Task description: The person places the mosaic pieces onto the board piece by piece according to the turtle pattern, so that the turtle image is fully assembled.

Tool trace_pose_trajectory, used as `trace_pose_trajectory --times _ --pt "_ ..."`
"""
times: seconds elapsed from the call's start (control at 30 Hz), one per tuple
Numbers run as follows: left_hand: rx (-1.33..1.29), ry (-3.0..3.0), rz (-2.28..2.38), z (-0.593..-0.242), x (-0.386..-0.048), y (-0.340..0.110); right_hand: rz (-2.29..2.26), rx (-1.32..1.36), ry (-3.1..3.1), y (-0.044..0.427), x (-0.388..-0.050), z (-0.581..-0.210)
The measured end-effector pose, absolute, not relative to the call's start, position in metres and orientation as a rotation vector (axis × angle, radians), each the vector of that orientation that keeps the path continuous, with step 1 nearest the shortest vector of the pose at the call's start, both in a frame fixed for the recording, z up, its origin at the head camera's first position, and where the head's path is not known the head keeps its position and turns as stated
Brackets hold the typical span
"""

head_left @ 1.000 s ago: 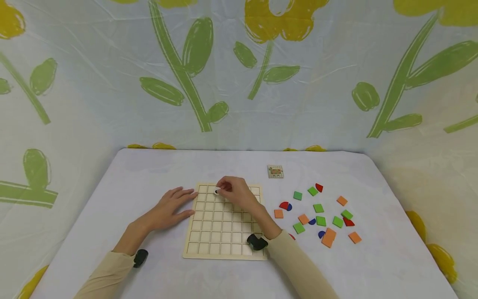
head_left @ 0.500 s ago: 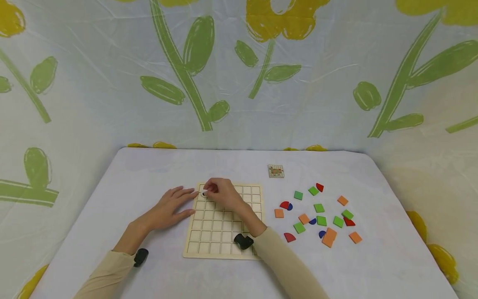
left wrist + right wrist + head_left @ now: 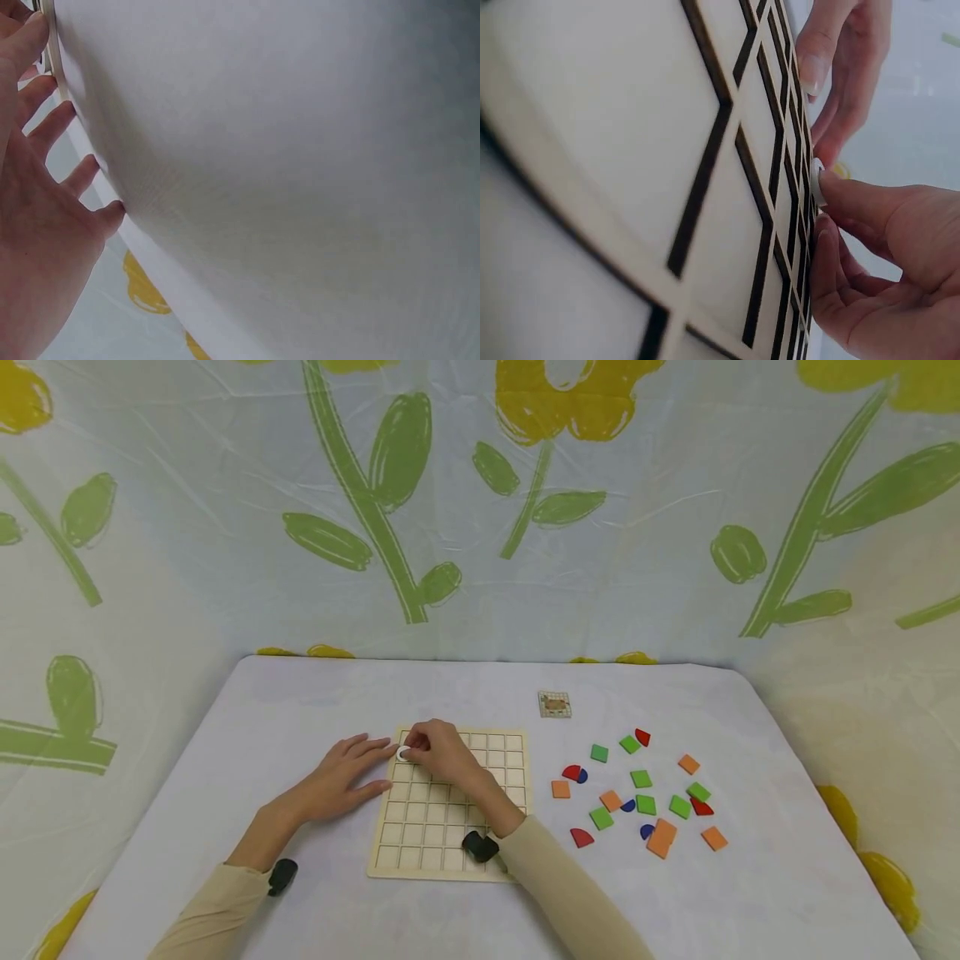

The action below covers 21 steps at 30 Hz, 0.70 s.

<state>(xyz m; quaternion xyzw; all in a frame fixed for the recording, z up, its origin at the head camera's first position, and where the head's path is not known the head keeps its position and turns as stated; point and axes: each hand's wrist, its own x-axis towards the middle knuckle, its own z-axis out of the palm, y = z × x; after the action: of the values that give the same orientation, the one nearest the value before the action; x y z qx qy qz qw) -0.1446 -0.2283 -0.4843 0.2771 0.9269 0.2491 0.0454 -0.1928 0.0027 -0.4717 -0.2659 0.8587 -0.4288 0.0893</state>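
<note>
A pale wooden board with a grid of square recesses lies on the table. In its upper left corner my right hand pinches a small round white disc with a dark centre. From the right wrist view, thumb and fingers hold the disc at the board's surface; whether it sits in a recess is hard to tell. My left hand lies spread, palm down, at the board's left edge, fingertips touching the rim. The left wrist view shows its fingers extended along that rim.
Right of the board lie loose green squares, orange squares, red quarter-rounds and blue half-rounds. A small picture card lies behind them. Flower-printed cloth hangs around the table.
My right hand has moved left across the board with the white disc, from the top middle to the upper left corner. My left hand has stayed put.
</note>
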Motion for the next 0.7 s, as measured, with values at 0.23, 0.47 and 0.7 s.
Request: trace_pose_trajectory --times 0.23,0.47,0.7 --pt "0.862 2.841 0.766 -0.483 -0.143 -0.227 -1.274 -0.747 2.57 0.001 -0.19 -0.471" --pt "0.835 2.829 0.759 -0.483 -0.144 -0.227 -1.272 -0.825 2.535 0.013 -0.189 -0.469" --pt "0.811 2.842 0.734 -0.481 -0.145 -0.229 -1.259 -0.875 2.516 0.033 -0.184 -0.459"
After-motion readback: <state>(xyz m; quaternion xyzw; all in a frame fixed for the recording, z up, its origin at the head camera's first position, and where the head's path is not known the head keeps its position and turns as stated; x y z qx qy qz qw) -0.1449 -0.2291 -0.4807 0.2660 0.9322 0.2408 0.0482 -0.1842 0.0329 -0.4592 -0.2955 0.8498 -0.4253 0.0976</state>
